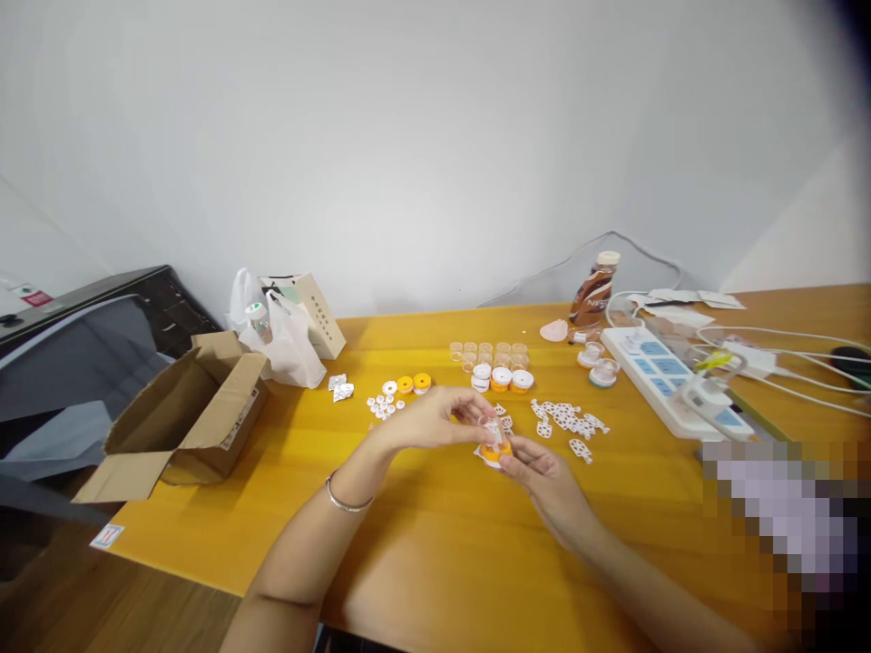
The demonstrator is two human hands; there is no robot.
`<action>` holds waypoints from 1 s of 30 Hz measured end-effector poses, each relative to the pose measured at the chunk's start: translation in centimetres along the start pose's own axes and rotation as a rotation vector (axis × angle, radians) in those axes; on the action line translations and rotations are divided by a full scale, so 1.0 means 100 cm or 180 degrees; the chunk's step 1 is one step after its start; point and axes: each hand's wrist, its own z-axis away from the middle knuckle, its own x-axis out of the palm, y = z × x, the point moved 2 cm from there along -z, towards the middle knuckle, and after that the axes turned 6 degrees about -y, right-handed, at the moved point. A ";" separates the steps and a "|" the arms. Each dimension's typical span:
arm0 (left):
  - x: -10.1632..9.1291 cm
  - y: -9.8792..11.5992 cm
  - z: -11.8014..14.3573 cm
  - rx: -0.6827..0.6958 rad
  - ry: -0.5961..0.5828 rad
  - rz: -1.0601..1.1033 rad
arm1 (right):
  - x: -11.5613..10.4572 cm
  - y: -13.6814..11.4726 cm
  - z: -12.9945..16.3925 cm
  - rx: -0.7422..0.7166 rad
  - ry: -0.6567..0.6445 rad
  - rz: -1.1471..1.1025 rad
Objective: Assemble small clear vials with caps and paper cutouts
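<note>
Both hands meet over the table around a small round orange-and-white piece (pixel 496 453) with a clear part on top. My left hand (pixel 442 419), wearing a bracelet, has its fingers closed on the clear part from above. My right hand (pixel 546 476) pinches the orange-and-white piece at its right side. White flat lattice-shaped parts (pixel 566 417) lie just behind and to the right. Beyond the hands stand white-and-orange caps (pixel 502 376) and clear plastic cups (pixel 485 352) in rows. More orange caps (pixel 422 381) and tiny white parts (pixel 385 406) lie left of the hands.
An open cardboard box (pixel 197 408) stands at the left edge, near a white plastic bag (pixel 289 340) and a carton (pixel 319 317). At the right are a brown drink bottle (pixel 594 292), a power strip (pixel 670 385) with cables, and two clear-topped pieces (pixel 603 372).
</note>
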 end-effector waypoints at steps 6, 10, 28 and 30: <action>0.002 -0.004 -0.001 0.0024 -0.0125 0.0292 | -0.002 0.001 0.002 0.0006 0.0030 0.0185; 0.001 -0.008 -0.002 -0.0026 -0.0272 0.0524 | -0.002 0.002 0.003 0.0023 -0.0066 0.0058; -0.002 -0.009 -0.001 0.0100 -0.0740 0.0793 | 0.008 0.001 0.007 0.0275 -0.0087 -0.0491; -0.001 -0.010 -0.001 0.0107 -0.0841 0.0797 | 0.007 0.000 0.006 0.0217 -0.0049 -0.0350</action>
